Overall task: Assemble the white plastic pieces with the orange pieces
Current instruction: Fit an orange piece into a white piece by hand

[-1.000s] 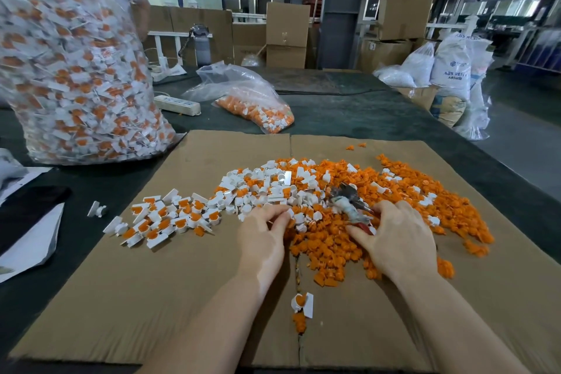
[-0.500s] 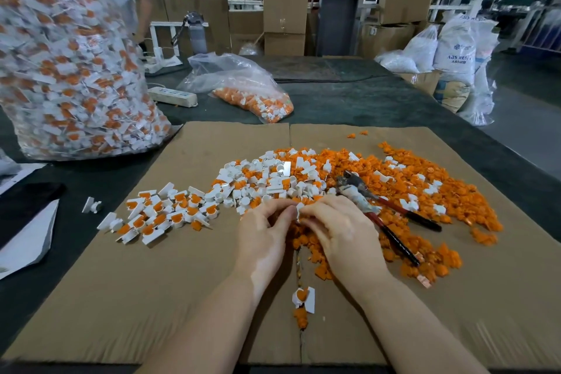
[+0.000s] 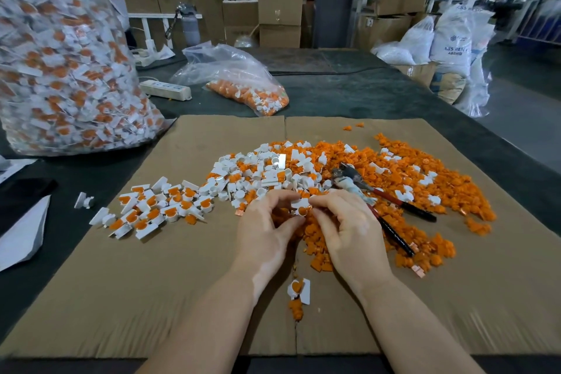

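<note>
- Clear bag (image 3: 60, 70) of joined parts stands far left on the table (image 3: 349, 94).
- Left hand (image 3: 267, 231) and right hand (image 3: 349, 228) meet over cardboard (image 3: 151, 282), fingers pinching one white piece (image 3: 301, 206) with orange insert.
- Orange pieces (image 3: 425, 191) heaped right, pliers (image 3: 379, 197) lying on them.

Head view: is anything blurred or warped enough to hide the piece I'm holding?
Head view: the white piece between left hand and right hand is sharp and evenly lit; the big bag of assembled parts at the left edge is smeared; wide-angle bending curves the cardboard sheet edges; background windows are glary.
</note>
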